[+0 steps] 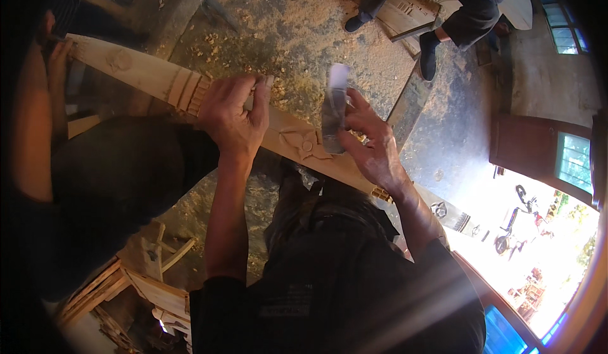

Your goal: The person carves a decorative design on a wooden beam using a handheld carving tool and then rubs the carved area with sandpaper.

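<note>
A long, pale carved wooden board (288,132) lies slantwise across my lap, with a carved flower and ridged bands on it. My left hand (235,110) is closed above the ridged part, thumb against the fingers; whatever it pinches is too small to name. To its right, my right hand (370,135) holds a flat grey strip with a pale end (334,110) upright between thumb and fingers. This strip is slightly blurred, and its lower end is at or just above the board beside the carved flower.
Wood shavings (266,31) cover the floor ahead. Another person's hand (58,53) is at the board's far left end. Opposite sits someone with dark shoes (429,56) beside another carved panel (405,15). Wooden frames (152,284) stand at lower left; a bright doorway opens at right.
</note>
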`<state>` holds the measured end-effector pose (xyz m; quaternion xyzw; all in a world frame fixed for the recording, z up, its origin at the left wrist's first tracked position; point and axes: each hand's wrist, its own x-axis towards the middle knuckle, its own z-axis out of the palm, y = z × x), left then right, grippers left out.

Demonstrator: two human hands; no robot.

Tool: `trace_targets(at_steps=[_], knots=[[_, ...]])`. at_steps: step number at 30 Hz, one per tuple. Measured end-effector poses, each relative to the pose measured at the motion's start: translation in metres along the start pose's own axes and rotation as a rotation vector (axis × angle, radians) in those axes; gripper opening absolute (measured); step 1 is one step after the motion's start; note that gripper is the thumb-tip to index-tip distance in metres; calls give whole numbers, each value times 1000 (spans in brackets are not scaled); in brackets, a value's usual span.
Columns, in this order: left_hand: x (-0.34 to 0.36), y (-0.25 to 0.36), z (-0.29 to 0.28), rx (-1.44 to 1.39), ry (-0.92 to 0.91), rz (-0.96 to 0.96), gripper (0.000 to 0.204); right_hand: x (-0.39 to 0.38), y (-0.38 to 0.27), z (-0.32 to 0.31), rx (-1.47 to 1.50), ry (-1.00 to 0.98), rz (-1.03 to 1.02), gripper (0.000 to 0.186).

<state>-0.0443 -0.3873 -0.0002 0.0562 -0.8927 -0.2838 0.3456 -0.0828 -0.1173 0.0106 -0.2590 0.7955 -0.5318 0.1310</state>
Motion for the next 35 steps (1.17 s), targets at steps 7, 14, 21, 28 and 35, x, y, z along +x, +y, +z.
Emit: trace_targets(at_steps=[7, 14, 21, 28, 35], knots=[[5, 12, -11, -101, -238, 66, 43, 17, -14, 8, -174, -122, -168, 16], [6, 11, -17, -505, -325, -25, 80, 20, -15, 15, -205, -128, -154, 21], [-3, 10, -10, -277, -297, 21, 73, 18, -14, 21, -217, -57, -155, 18], [-11, 11, -7, -323, -258, -133, 64, 11, -8, 19, -228, -80, -90, 17], [-7, 8, -13, -347, -344, -120, 64, 11, -8, 16, -212, -111, 11, 20]])
